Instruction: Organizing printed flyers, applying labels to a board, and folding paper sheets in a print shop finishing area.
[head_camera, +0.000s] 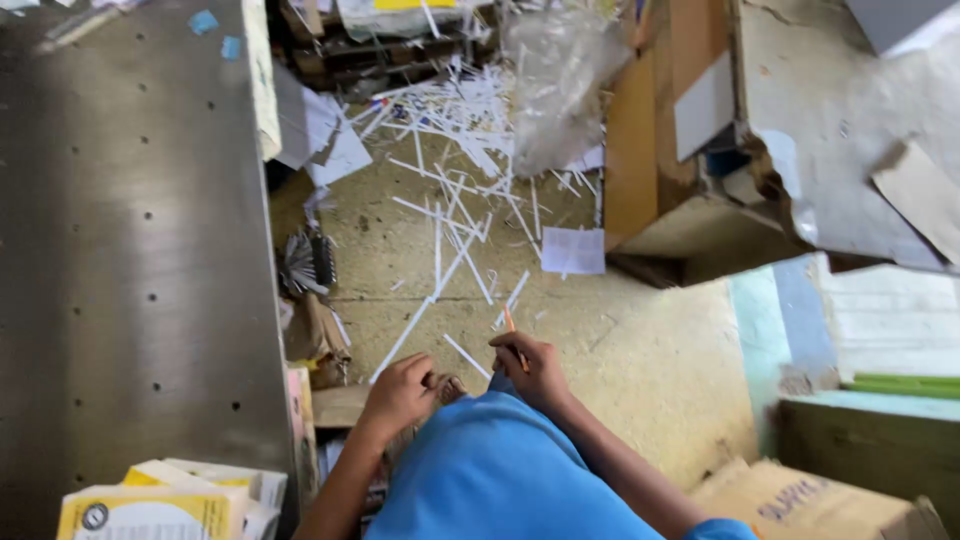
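Blue cloth (500, 470) is filling the bottom centre of the frame, and both our hands are reaching out just above it. We are gripping a thin orange stick (512, 330), perhaps a pencil, in our right hand (535, 368); its tip is pointing up toward the middle of the frame, and the fingers are pinching it closed. Our left hand (400, 392) is lying beside it, slightly lower and to the left, curled into a loose fist; we cannot tell whether it is holding anything.

White paper strips (455, 170) are lying scattered over the floor (620, 370) from the centre up to the top of the frame, with a single white sheet (572, 250) resting right of centre. A grey metal worktop (130, 250) with small holes is running down the left side, and yellow-and-white packets (160, 500) are sitting at the lower left. A clear plastic bag (555, 80) is hanging at top centre, and a cardboard box (810, 505) is sitting at the lower right.
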